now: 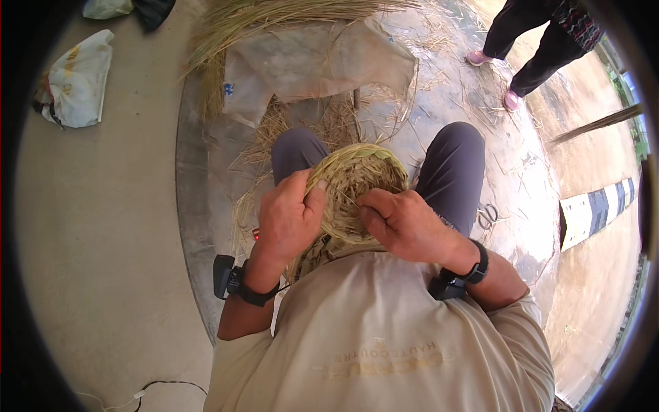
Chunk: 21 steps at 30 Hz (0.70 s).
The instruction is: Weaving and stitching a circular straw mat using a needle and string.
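Note:
A round basket of woven green and straw-coloured fibres sits between my bent knees, with loose strands across its rough inside. My left hand grips the basket's left rim, thumb pressed against it. My right hand is over the inside at the right, its thumb and forefinger pinched on a thin strand. Both wrists wear dark strapped devices. The basket's underside and the tips of some of my fingers are hidden.
Long straw and a translucent sheet lie ahead. Scissors rest right of my knee. A person in dark trousers stands at upper right. A white sack lies left, a striped barrier right, cables lower left.

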Each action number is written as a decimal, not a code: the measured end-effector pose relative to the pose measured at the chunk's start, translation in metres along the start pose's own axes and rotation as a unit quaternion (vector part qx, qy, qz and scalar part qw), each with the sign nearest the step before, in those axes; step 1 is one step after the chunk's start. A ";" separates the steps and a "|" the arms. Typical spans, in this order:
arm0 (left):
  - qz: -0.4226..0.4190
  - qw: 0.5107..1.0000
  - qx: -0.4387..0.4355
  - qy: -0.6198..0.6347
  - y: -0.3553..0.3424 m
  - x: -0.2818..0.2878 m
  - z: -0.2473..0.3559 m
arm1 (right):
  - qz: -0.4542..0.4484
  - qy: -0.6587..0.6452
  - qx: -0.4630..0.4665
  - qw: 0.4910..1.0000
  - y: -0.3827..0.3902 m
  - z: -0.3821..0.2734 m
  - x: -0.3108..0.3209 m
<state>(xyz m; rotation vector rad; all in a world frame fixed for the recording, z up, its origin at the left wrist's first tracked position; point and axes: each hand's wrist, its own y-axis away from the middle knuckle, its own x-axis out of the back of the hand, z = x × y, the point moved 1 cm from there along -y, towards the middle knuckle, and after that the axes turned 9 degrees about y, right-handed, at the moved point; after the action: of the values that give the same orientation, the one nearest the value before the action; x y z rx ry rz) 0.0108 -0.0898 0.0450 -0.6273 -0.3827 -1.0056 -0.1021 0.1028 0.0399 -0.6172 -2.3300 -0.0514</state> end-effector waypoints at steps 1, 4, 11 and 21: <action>0.001 1.000 0.000 -0.001 0.000 -0.001 0.001 | 0.005 0.007 0.000 1.000 0.001 0.002 -0.003; 0.011 1.000 -0.009 -0.023 0.000 -0.007 0.001 | 0.020 0.020 -0.015 0.999 0.001 0.001 -0.011; -0.018 0.998 0.023 -0.063 0.005 -0.012 0.003 | 0.041 -0.142 -0.069 0.987 -0.023 0.006 -0.023; -0.008 0.993 -0.046 -0.108 -0.010 -0.001 -0.007 | -0.069 -0.162 -0.086 0.981 -0.012 0.008 -0.003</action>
<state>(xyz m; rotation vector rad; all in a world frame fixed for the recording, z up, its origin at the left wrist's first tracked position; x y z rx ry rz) 0.0019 -0.0969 0.0419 -0.8211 -0.5345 -0.9778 -0.1101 0.0924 0.0337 -0.5820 -2.7023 -0.2346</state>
